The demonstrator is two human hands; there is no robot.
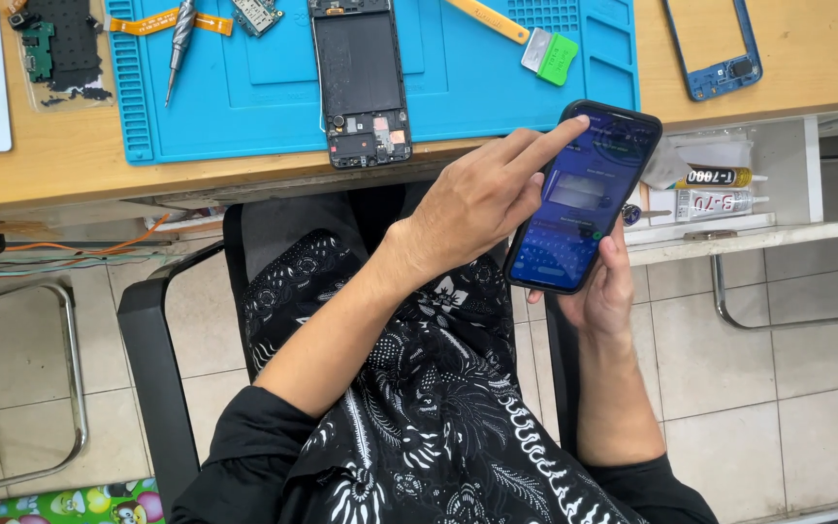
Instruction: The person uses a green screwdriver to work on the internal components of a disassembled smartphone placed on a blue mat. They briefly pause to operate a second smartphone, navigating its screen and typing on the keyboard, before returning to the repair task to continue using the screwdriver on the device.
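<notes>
The right hand (605, 291) grips a dark, glossy smartphone with a lit blue screen (584, 194) from beneath, fingers curled around its lower edge and back, holding it tilted above the lap and just below the front edge of the wooden worktop (50, 155). The left hand (477, 209) holds nothing: its index finger is stretched out and its tip touches the top left corner of the screen, while the other fingers are loosely folded.

Beyond the left hand, on the worktop, lies a blue silicone repair mat (244, 107), and on it, straight above the left wrist, an opened black phone chassis with bare circuit parts at its lower end (361, 82). Further left of that are a slim metal screwdriver (178, 44) and an orange flex strip (162, 19). Above the held smartphone sits a green-tipped yellow plastic pry tool (535, 44). Up and to the right of the right hand rests a blue plastic phone frame (715, 49). Just right of the smartphone, an open white drawer (729, 233) holds small glue tubes (720, 189).

Judged from this, the opened chassis is stripped and lies untouched with its parts spread out, so the bench work looks only partly done; reassembly appears to remain while the hands are busy with the lit phone.
</notes>
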